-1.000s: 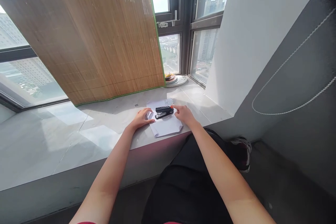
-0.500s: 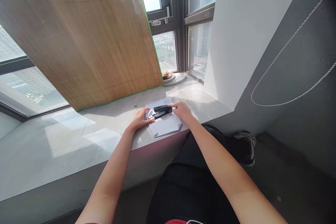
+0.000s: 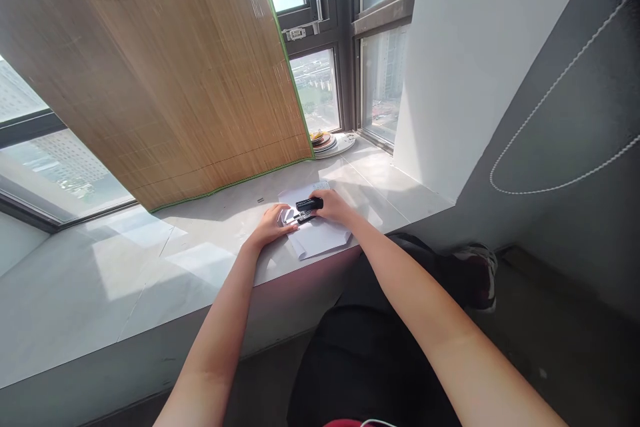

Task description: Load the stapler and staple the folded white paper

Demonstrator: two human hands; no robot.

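Note:
A black stapler [image 3: 310,204] with bare metal parts lies on white paper sheets [image 3: 324,240], its top arm raised from its base. From the right, my right hand [image 3: 334,205] is closed around the stapler's rear end and covers it. My left hand [image 3: 270,225] is at the stapler's left end, thumb on the near side and fingers on the far side, with the metal end between them. The sheets have curled edges, and a printed patch shows at their far edge.
The paper rests on a pale tiled window ledge [image 3: 200,267]. A small strip of staples [image 3: 260,200] lies left of the paper. Stacked plates [image 3: 330,144] stand in the window corner beside a bamboo blind [image 3: 200,80]. A beaded cord [image 3: 530,191] hangs at the right.
My right hand has gone from a fingertip touch at the stapler's rear to a grip around it. My left hand stays at the left end. The view has shifted slightly.

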